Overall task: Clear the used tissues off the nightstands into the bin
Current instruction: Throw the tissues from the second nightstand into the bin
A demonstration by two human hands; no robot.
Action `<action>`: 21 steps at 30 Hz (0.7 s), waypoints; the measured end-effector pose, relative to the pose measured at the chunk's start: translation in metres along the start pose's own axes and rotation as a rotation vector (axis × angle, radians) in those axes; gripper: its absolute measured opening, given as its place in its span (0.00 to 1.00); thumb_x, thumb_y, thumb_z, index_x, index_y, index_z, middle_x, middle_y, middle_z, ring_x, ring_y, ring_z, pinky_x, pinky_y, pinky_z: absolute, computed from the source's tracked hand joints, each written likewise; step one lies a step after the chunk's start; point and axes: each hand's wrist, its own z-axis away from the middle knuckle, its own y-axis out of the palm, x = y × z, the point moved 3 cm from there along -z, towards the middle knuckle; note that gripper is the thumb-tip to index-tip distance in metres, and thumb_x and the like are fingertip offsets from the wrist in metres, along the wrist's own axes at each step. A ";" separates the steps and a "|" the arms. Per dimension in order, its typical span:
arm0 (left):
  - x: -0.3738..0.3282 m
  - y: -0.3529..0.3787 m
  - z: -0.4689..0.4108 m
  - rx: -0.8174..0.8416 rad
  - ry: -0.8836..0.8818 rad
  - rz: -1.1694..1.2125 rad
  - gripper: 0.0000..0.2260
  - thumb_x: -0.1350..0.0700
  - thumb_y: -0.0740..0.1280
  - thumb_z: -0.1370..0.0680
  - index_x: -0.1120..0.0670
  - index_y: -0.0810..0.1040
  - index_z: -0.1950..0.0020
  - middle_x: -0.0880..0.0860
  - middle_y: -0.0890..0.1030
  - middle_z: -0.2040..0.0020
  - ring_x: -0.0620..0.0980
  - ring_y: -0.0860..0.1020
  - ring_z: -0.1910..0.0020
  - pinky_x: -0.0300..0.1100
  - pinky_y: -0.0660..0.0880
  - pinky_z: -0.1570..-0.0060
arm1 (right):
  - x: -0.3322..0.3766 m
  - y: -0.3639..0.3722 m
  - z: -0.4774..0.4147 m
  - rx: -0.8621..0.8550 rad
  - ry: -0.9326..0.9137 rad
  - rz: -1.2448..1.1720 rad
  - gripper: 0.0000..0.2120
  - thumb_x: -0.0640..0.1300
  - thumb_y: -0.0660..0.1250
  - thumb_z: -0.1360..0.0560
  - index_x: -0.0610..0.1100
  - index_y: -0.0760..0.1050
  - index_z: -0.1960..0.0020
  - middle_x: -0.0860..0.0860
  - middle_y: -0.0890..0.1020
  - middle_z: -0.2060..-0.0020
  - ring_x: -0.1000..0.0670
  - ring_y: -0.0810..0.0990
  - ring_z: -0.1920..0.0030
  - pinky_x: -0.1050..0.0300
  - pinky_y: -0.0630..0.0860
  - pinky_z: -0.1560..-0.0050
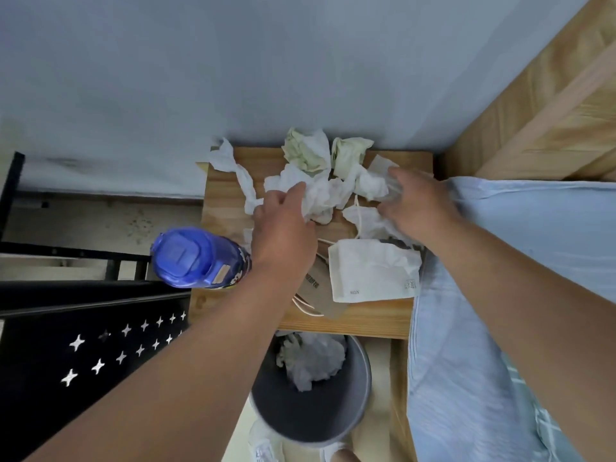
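Note:
Several crumpled white and pale green tissues (310,151) lie piled on the wooden nightstand (226,181) against the wall. My left hand (283,225) reaches over the pile, its fingers touching a white tissue (320,195) in the middle. My right hand (416,205) is on the tissues at the right side, fingers spread and blurred. A grey round bin (360,395) stands on the floor below the nightstand's front edge, with crumpled tissues (313,361) inside it.
A blue-lidded bottle (196,258) stands at the nightstand's left front corner. A white tissue pack (370,271) and brown cardboard with a cord (316,295) lie near the front. A bed with light blue bedding (520,261) is at the right, a black star-patterned rack (83,345) at the left.

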 end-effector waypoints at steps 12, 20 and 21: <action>-0.009 -0.008 0.008 -0.135 0.070 0.214 0.18 0.53 0.59 0.13 0.50 0.68 0.63 0.48 0.70 0.63 0.52 0.72 0.59 0.44 0.63 0.58 | 0.001 -0.017 0.019 -0.235 -0.049 -0.030 0.10 0.45 0.66 0.18 0.44 0.80 0.56 0.50 0.80 0.65 0.50 0.75 0.65 0.58 0.64 0.67; -0.042 -0.060 0.037 -0.279 0.081 0.524 0.15 0.49 0.58 0.13 0.58 0.77 0.49 0.57 0.80 0.56 0.60 0.78 0.56 0.64 0.78 0.53 | 0.006 -0.054 0.061 -0.316 -0.042 -0.229 0.13 0.47 0.67 0.19 0.43 0.78 0.60 0.48 0.80 0.68 0.50 0.75 0.68 0.56 0.68 0.68; -0.046 -0.066 0.041 -0.270 0.076 0.582 0.15 0.48 0.58 0.13 0.57 0.78 0.48 0.57 0.80 0.56 0.62 0.78 0.57 0.64 0.79 0.54 | 0.007 -0.059 0.067 -0.326 -0.031 -0.253 0.11 0.48 0.67 0.19 0.43 0.79 0.58 0.49 0.81 0.67 0.51 0.76 0.67 0.56 0.69 0.67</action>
